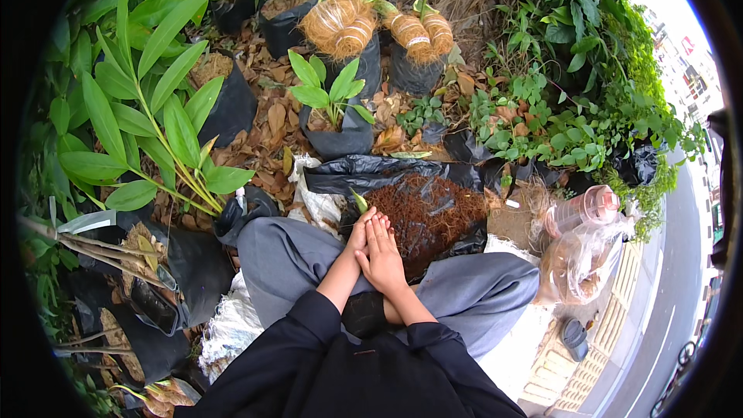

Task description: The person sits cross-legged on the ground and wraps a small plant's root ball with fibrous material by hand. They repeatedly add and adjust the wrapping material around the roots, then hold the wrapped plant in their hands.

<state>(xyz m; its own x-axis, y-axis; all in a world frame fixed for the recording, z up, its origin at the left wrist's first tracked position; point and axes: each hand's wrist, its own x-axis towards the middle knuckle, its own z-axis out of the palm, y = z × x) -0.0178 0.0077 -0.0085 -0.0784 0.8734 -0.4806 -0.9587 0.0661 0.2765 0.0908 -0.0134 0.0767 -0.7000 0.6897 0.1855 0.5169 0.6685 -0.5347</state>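
My left hand and my right hand are pressed together over my lap, the right palm laid against the left. Past the fingertips pokes the pale-edged green tip of a leaf cutting. Its lower part is hidden by my hands, along with anything else between the palms. Right beyond them, loose brown coir fibre lies heaped on a black plastic sheet. My crossed legs in grey trousers flank the heap.
Fibre-wrapped bundles with leaves rest on black grow bags ahead. A potted leafy plant stands nearer. Bagged plants crowd the left, with a phone there. At right are a pink plastic bottle, a clear plastic bag and a sandal.
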